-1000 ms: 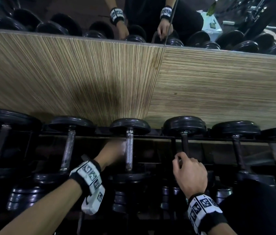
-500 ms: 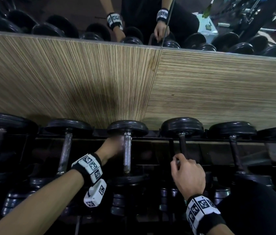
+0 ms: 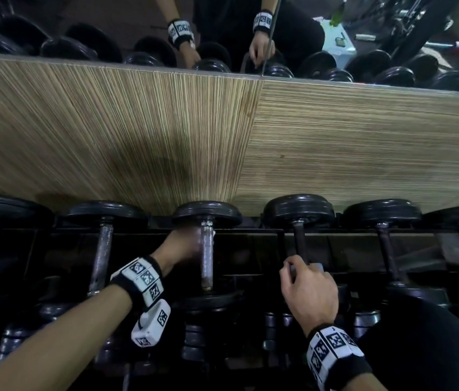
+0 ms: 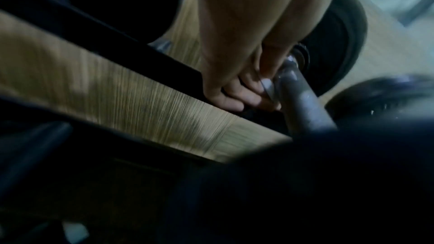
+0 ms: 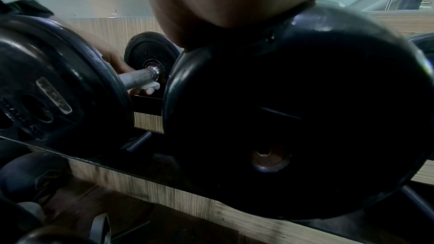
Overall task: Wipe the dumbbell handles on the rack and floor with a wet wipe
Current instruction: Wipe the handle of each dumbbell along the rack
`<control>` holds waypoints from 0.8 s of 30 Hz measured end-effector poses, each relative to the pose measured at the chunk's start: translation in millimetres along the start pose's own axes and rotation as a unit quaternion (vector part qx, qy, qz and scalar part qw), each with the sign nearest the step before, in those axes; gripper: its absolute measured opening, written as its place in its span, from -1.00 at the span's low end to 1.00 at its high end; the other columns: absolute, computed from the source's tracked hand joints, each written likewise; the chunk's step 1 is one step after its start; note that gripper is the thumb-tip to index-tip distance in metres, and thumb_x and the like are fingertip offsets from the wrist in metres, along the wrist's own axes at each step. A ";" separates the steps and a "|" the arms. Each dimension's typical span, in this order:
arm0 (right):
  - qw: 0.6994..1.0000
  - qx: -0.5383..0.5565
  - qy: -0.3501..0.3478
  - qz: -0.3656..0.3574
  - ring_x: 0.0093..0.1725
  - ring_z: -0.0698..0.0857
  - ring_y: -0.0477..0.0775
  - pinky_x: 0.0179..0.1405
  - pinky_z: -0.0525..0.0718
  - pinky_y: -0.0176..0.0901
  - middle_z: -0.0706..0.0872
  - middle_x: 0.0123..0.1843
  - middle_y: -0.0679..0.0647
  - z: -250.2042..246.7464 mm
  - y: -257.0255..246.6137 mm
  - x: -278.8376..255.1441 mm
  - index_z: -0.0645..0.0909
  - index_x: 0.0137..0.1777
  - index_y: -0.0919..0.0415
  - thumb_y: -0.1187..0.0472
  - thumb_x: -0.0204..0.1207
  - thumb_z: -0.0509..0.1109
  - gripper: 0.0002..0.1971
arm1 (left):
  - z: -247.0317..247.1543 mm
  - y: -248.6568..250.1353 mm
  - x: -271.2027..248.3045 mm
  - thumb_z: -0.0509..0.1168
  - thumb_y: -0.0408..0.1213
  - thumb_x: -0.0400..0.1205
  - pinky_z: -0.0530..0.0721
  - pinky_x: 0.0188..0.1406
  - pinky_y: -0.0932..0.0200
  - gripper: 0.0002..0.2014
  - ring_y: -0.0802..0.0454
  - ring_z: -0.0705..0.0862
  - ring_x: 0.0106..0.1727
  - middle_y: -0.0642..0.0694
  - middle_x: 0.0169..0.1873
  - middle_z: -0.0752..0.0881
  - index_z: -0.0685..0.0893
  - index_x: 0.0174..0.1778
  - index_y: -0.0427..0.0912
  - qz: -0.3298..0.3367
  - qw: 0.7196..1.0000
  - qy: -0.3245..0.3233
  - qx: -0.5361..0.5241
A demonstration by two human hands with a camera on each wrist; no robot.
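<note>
Presently the left hand [image 3: 183,249] curls round the racked steel handle [image 3: 206,258], pressing the wipe [image 5: 151,86] against its far end, evidently to scrub. Right hand [image 3: 308,292] grips the neighbouring handle [image 3: 299,241], likely bracing.

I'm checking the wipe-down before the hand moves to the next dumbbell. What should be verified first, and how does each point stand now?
1. Wet wipe against the silver handle: ok.
2. Left hand grips that handle at its far end: ok.
3. Whole handle wiped: cannot tell.
4. Right hand steadying the dark-handled dumbbell beside it: ok.
5. Dumbbells seated on the rack: ok.
</note>
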State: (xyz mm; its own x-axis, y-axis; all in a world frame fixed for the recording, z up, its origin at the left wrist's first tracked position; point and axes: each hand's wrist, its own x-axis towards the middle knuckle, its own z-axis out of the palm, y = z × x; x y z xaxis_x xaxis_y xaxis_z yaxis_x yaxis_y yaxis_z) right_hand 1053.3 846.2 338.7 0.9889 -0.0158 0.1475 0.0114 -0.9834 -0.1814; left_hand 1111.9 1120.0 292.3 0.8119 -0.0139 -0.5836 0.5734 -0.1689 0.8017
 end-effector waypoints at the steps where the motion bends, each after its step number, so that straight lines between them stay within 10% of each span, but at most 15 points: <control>1: 1.000 0.000 -0.001 0.003 -0.59 0.61 0.11 -0.49 0.58 -0.15 0.59 -0.60 0.00 0.3 0.1 0.0 0.73 -0.24 0.08 0.19 0.32 0.66 -0.86 | -0.7 6.6 3.2 0.15 -0.30 0.80 0.48 -0.17 0.23 -0.78 0.15 0.69 -0.11 0.06 -0.11 0.83 0.65 0.28 -0.10 -0.002 1.000 0.006 0.001; 5: 1.000 0.003 0.000 0.003 -0.60 0.59 0.09 -0.52 0.56 -0.17 0.58 -0.61 -0.01 -0.8 -0.6 -0.4 0.74 -0.24 0.08 0.19 0.32 0.67 -0.86 | 0.2 1.5 3.0 0.14 -0.24 0.81 0.51 -0.13 0.21 -0.74 0.04 0.73 0.06 -0.07 0.09 0.82 0.64 0.34 -0.11 -0.020 1.000 0.001 0.004; 9: 1.000 0.002 0.012 -0.005 -0.65 0.56 0.09 -0.55 0.52 -0.21 0.54 -0.63 -0.02 -2.5 -0.3 0.5 0.74 -0.27 0.10 0.21 0.27 0.70 -0.83 | 9.4 -8.5 -10.0 0.15 -0.42 0.78 0.54 -0.11 0.20 -0.78 0.11 0.69 -0.17 -0.02 -0.18 0.77 0.69 0.05 -0.09 0.030 0.998 0.062 0.012; 13: 1.000 -0.006 0.002 -0.023 -0.63 0.57 0.09 -0.57 0.53 -0.18 0.53 -0.64 -0.02 -1.6 0.1 0.9 0.72 -0.28 0.10 0.20 0.29 0.69 -0.83 | 10.6 -22.1 -10.7 0.18 -0.45 0.76 0.59 0.22 0.12 -0.78 -0.02 0.76 -0.02 -0.12 -0.09 0.81 0.71 0.04 -0.13 0.067 0.991 0.098 0.056; 20: 1.000 0.003 -0.009 -0.020 -0.62 0.59 0.09 -0.57 0.52 -0.16 0.55 -0.62 -0.02 0.9 2.6 0.7 0.70 -0.27 0.10 0.19 0.32 0.65 -0.84 | 14.0 -18.6 -20.2 0.15 -0.45 0.77 0.62 -0.18 0.43 -0.74 0.20 0.74 -0.19 -0.01 -0.19 0.77 0.69 -0.02 -0.05 0.053 0.996 0.071 -0.005; 24: 1.000 -0.006 -0.011 -0.018 -0.63 0.58 0.13 -0.58 0.46 -0.17 0.55 -0.64 0.01 2.6 1.9 2.8 0.68 -0.30 0.11 0.20 0.29 0.66 -0.83 | 12.6 -36.3 -36.2 0.18 -0.50 0.75 0.63 -0.04 0.36 -0.78 0.27 0.77 -0.25 0.06 -0.19 0.78 0.67 0.05 -0.12 0.055 0.995 0.080 -0.008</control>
State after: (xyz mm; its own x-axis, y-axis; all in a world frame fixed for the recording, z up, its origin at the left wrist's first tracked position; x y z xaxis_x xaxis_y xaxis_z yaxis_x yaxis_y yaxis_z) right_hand 1056.4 844.8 336.2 0.9910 0.0236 0.1316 0.0452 -0.9854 -0.1640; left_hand 1060.3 1114.2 282.7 0.8763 0.1260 -0.4650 0.4805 -0.1587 0.8625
